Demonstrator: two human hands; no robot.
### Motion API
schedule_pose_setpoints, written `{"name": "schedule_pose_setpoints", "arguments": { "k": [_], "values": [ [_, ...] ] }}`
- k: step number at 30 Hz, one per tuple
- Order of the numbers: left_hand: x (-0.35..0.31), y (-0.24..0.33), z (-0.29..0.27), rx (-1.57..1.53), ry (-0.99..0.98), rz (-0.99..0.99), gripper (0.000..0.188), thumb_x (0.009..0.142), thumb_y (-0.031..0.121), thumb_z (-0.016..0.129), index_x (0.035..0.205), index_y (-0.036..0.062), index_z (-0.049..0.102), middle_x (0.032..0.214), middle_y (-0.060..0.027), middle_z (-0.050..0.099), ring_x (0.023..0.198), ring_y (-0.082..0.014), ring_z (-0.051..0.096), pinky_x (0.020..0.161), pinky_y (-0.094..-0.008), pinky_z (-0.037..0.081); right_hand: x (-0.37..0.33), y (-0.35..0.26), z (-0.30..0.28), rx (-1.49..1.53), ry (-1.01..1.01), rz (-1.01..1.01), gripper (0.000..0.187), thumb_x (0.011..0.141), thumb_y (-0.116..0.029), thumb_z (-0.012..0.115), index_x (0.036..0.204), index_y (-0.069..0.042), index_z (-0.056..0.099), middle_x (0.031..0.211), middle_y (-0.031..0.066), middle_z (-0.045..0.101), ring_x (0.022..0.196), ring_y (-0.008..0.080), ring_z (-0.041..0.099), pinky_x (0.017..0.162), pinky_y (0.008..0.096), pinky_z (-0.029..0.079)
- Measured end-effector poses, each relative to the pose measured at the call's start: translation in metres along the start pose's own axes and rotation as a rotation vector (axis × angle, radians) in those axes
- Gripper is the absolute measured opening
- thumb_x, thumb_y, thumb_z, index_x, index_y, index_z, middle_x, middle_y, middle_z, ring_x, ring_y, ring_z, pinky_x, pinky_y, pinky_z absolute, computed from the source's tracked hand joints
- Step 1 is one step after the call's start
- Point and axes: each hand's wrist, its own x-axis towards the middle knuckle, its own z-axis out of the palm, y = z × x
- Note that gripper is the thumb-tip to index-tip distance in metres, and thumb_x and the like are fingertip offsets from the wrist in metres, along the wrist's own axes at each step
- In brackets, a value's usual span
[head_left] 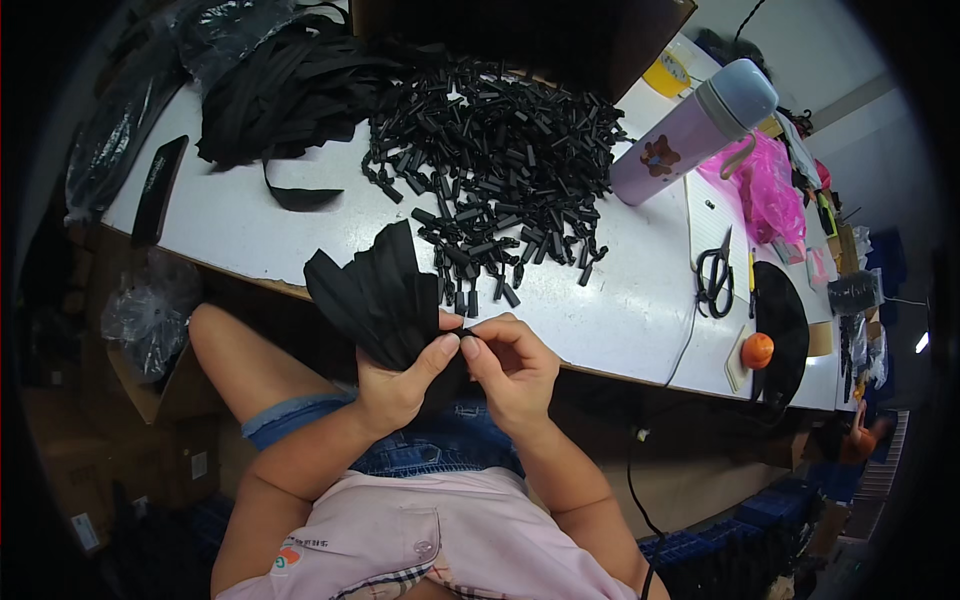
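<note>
In front of my lap, at the table's near edge, my left hand [402, 388] is closed round a fanned bundle of black fabric strips [375, 290]. The loose ends spread up and to the left. My right hand [515, 372] pinches a short black strip end [462, 333] between thumb and fingers, right against my left thumb. Whether a small part sits on that end is hidden by my fingertips. Just beyond my hands lies a big heap of small black plastic pieces [500, 170], which look like cord ends or buckles.
More black strips [285, 90] lie at the back left, near a dark flat phone-like object [160, 190]. A lilac bottle [680, 140] stands right of the heap. Black scissors [715, 280], an orange fruit [757, 350] and a pink plastic bag [765, 190] are farther right.
</note>
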Motion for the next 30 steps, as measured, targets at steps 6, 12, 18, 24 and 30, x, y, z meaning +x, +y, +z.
{"name": "schedule_pose_setpoints", "arguments": {
  "k": [6,12,18,24,30],
  "values": [
    [0.0,0.016,0.0,-0.162,-0.02,-0.241,0.016,0.076,0.004,0.058,0.092,-0.0006,0.057,0.075,-0.0037,0.056,0.051,-0.0041,0.047,0.042,-0.0158,0.038,0.007,-0.006,-0.008,0.219,-0.071,0.276,0.008,0.076,-0.002,0.058,0.08,0.001,0.053,0.066,0.0004,0.05,0.054,0.0028,0.042,0.045,0.015,0.032],
    [0.001,0.016,-0.004,-0.187,-0.123,-0.343,0.018,0.075,0.005,0.058,0.091,-0.0002,0.052,0.083,-0.0062,0.052,0.054,-0.0065,0.046,0.042,-0.0166,0.038,0.012,-0.011,-0.017,0.403,-0.215,0.479,0.008,0.075,-0.004,0.058,0.076,-0.001,0.051,0.06,-0.0017,0.046,0.046,0.0017,0.034,0.039,0.0163,0.025],
    [0.001,0.013,-0.003,-0.134,-0.11,-0.261,0.016,0.078,0.004,0.056,0.093,-0.0007,0.057,0.072,-0.0018,0.056,0.051,-0.0029,0.046,0.045,-0.0151,0.037,0.006,-0.003,-0.007,0.224,-0.092,0.196,0.006,0.076,-0.002,0.056,0.077,0.0,0.051,0.067,-0.0004,0.048,0.048,0.002,0.037,0.043,0.0154,0.029],
    [-0.003,0.009,-0.001,-0.072,-0.074,-0.185,0.015,0.078,0.003,0.055,0.092,0.0004,0.057,0.076,-0.0008,0.056,0.057,-0.002,0.046,0.049,-0.0152,0.037,0.0,0.008,-0.007,-0.255,-0.072,-0.192,0.005,0.079,-0.003,0.054,0.081,0.0,0.05,0.07,0.0005,0.048,0.054,0.0018,0.04,0.048,0.0148,0.032],
    [-0.002,0.019,-0.003,-0.077,-0.131,-0.245,0.016,0.079,0.004,0.055,0.094,0.0004,0.057,0.077,-0.0007,0.057,0.056,-0.0019,0.046,0.05,-0.0151,0.037,0.001,0.0,-0.012,0.045,-0.21,0.128,0.008,0.081,-0.008,0.053,0.082,0.0,0.05,0.068,-0.0008,0.047,0.056,0.0018,0.038,0.049,0.0156,0.031]
  ]
}}
